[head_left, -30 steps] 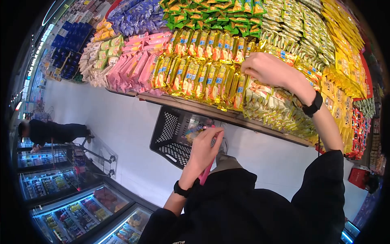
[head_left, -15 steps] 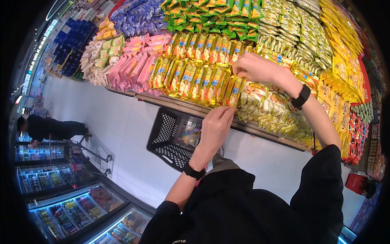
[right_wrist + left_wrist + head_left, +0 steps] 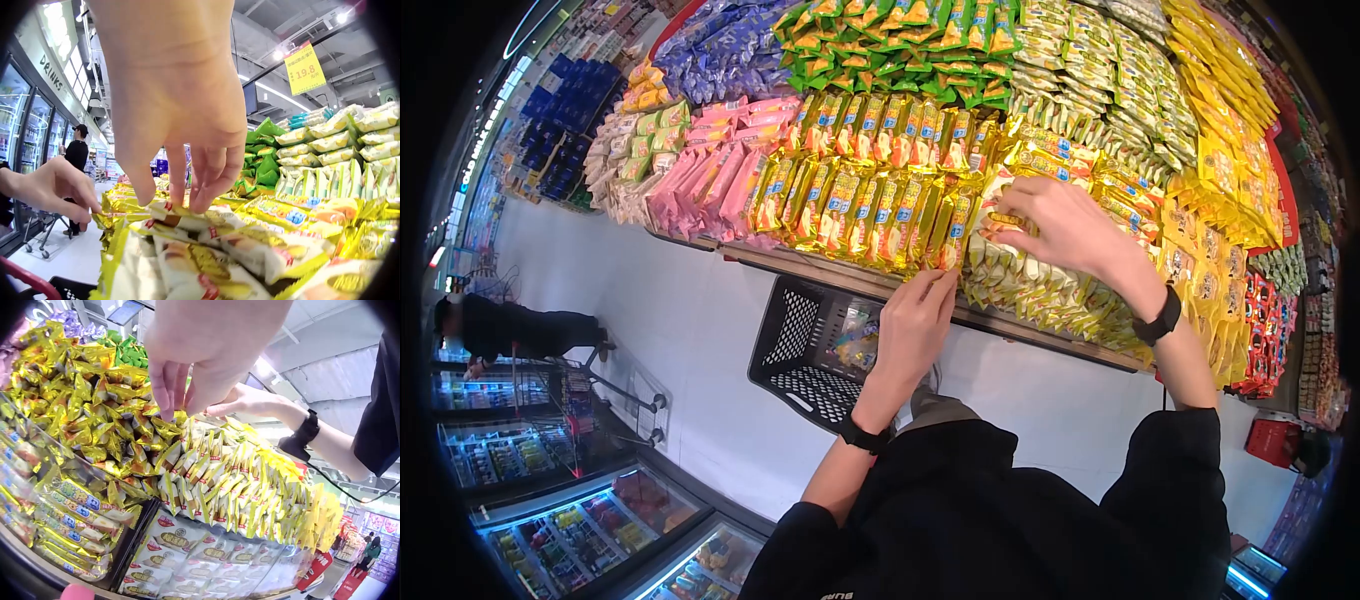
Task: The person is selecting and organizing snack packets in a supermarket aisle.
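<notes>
At the front of a heaped snack display, my left hand point(image 3: 908, 335) pinches the near end of a gold snack packet point(image 3: 953, 225). In the right wrist view, the left hand point(image 3: 53, 187) has its fingertips at the edge of gold wrappers. To the right, my right hand point(image 3: 1065, 225) reaches over white-and-yellow packets point(image 3: 1010, 265). Its thumb and fingers are spread apart, with fingertips down at a white-and-yellow packet point(image 3: 178, 219). From the left wrist, the left hand point(image 3: 206, 356) appears above the boundary between gold and white packets.
A dark basket point(image 3: 790, 320) holding wrapped goods is below the display's front ledge point(image 3: 800, 262). Pink packets point(image 3: 710, 185) lie left of the gold rows, green ones point(image 3: 900, 45) behind. Further left, a person point(image 3: 520, 325) stands by a cart point(image 3: 570, 395) near glass-fronted freezers point(image 3: 590, 515).
The left hand has risen from above the basket to the gold packet's near end. The right hand has left the gold packets and moved right and nearer, onto the white-and-yellow ones, fingers spread.
</notes>
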Action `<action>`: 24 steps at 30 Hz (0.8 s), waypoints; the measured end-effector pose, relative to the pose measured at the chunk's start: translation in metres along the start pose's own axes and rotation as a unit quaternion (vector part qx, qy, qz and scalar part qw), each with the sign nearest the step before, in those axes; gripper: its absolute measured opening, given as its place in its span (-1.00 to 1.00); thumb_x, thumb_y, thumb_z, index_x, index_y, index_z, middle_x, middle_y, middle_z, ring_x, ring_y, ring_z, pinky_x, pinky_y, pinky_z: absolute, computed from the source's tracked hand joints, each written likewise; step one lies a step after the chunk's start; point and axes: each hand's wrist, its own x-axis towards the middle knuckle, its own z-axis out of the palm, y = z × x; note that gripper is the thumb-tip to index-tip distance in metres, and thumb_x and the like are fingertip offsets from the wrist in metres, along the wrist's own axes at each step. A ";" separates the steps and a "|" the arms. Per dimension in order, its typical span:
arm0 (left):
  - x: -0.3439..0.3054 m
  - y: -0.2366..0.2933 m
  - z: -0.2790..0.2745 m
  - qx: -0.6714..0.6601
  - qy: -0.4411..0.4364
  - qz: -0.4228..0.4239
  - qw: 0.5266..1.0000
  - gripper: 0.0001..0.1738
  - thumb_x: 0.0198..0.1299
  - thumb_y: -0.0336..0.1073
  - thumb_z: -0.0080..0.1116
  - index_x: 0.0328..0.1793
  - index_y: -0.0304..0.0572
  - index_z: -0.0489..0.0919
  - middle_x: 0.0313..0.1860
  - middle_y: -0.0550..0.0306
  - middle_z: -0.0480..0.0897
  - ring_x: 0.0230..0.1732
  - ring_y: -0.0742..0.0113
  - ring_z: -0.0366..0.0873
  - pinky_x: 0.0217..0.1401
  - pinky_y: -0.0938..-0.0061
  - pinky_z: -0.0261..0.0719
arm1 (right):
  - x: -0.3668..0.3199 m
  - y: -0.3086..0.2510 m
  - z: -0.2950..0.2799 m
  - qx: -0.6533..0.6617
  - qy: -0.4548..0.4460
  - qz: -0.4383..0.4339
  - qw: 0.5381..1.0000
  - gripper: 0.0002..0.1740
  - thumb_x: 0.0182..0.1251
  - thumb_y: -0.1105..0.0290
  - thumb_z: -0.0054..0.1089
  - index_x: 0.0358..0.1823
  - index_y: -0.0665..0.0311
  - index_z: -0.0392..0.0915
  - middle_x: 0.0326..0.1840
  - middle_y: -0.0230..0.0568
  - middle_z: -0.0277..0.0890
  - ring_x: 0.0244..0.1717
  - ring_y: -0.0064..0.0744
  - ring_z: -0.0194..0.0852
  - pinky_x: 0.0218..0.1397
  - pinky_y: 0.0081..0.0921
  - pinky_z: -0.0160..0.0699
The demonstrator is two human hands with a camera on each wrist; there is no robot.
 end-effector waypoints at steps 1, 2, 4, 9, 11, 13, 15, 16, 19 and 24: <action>0.001 0.001 -0.001 -0.005 0.003 -0.002 1.000 -0.74 0.10 -0.51 0.24 -0.04 -0.28 0.62 -0.22 0.02 0.62 -0.25 0.03 0.63 -0.18 0.27 0.61 | -0.004 0.002 0.008 -0.008 0.001 0.003 1.000 -0.65 0.19 0.24 0.31 -0.11 0.33 0.55 -0.11 -0.04 0.51 -0.13 0.02 0.56 -0.11 -0.13 0.57; 0.001 0.003 -0.002 -0.010 0.005 -0.004 1.000 -0.74 0.10 -0.51 0.25 -0.04 -0.28 0.62 -0.22 0.01 0.62 -0.26 0.03 0.63 -0.19 0.27 0.61 | -0.006 0.002 0.012 -0.017 0.012 0.008 1.000 -0.65 0.18 0.25 0.31 -0.10 0.33 0.54 -0.12 -0.04 0.51 -0.12 0.02 0.55 -0.10 -0.13 0.57; 0.001 0.004 -0.002 -0.012 0.003 -0.008 1.000 -0.74 0.09 -0.52 0.25 -0.05 -0.28 0.62 -0.22 0.01 0.62 -0.26 0.02 0.63 -0.20 0.27 0.61 | -0.007 -0.002 0.016 -0.035 0.035 0.016 0.999 -0.65 0.18 0.26 0.31 -0.09 0.33 0.53 -0.14 -0.03 0.49 -0.11 0.02 0.55 -0.09 -0.13 0.57; 0.002 0.005 -0.003 -0.008 -0.004 -0.002 1.000 -0.74 0.10 -0.53 0.24 -0.05 -0.28 0.62 -0.22 0.01 0.62 -0.27 0.02 0.63 -0.20 0.26 0.61 | -0.011 0.001 0.018 -0.019 0.028 0.023 0.999 -0.61 0.12 0.29 0.34 -0.05 0.32 0.52 -0.15 -0.01 0.49 -0.09 0.02 0.54 -0.09 -0.12 0.57; 0.003 0.006 -0.005 -0.003 -0.005 0.004 1.000 -0.74 0.10 -0.53 0.24 -0.05 -0.28 0.62 -0.23 0.01 0.61 -0.27 0.02 0.63 -0.20 0.26 0.61 | -0.012 0.003 0.018 -0.019 0.026 0.013 0.999 -0.59 0.09 0.31 0.34 -0.03 0.31 0.52 -0.14 -0.01 0.50 -0.09 0.02 0.55 -0.09 -0.12 0.57; 0.005 0.007 -0.007 0.000 -0.011 0.007 1.000 -0.74 0.10 -0.53 0.24 -0.04 -0.28 0.62 -0.22 0.01 0.61 -0.28 0.01 0.63 -0.21 0.26 0.61 | -0.013 0.004 0.018 -0.017 0.027 0.013 0.999 -0.58 0.07 0.33 0.34 -0.02 0.30 0.52 -0.13 -0.01 0.50 -0.08 0.02 0.55 -0.08 -0.12 0.57; 0.005 0.008 -0.008 0.000 -0.018 0.009 1.000 -0.74 0.10 -0.53 0.24 -0.04 -0.28 0.62 -0.22 0.01 0.61 -0.28 0.01 0.63 -0.21 0.25 0.61 | -0.015 0.005 0.017 -0.012 0.022 0.014 1.000 -0.58 0.06 0.35 0.33 -0.02 0.30 0.53 -0.13 -0.02 0.50 -0.07 0.01 0.54 -0.06 -0.12 0.56; 0.005 0.008 -0.008 0.000 -0.023 0.011 1.000 -0.74 0.10 -0.53 0.24 -0.03 -0.28 0.62 -0.21 0.01 0.61 -0.28 0.01 0.63 -0.21 0.25 0.61 | -0.016 0.006 0.016 -0.007 0.018 0.015 1.000 -0.58 0.06 0.35 0.33 -0.01 0.29 0.53 -0.12 -0.03 0.50 -0.07 0.01 0.54 -0.05 -0.12 0.56; 0.003 0.005 -0.009 0.007 -0.029 0.016 0.999 -0.73 0.11 -0.52 0.24 -0.03 -0.27 0.62 -0.20 0.01 0.61 -0.27 0.01 0.63 -0.20 0.24 0.62 | -0.017 0.007 0.015 -0.003 0.021 0.009 1.000 -0.57 0.06 0.37 0.32 0.01 0.27 0.54 -0.11 -0.04 0.50 -0.05 0.00 0.54 -0.02 -0.12 0.55; -0.001 0.006 -0.011 0.014 -0.044 0.024 0.999 -0.71 0.12 -0.50 0.23 0.01 -0.27 0.61 -0.12 0.02 0.62 -0.19 0.02 0.64 -0.15 0.26 0.63 | -0.019 0.006 0.014 -0.007 0.031 0.003 0.999 -0.53 0.10 0.32 0.34 0.07 0.25 0.52 -0.12 -0.08 0.46 -0.07 -0.03 0.52 -0.02 -0.16 0.53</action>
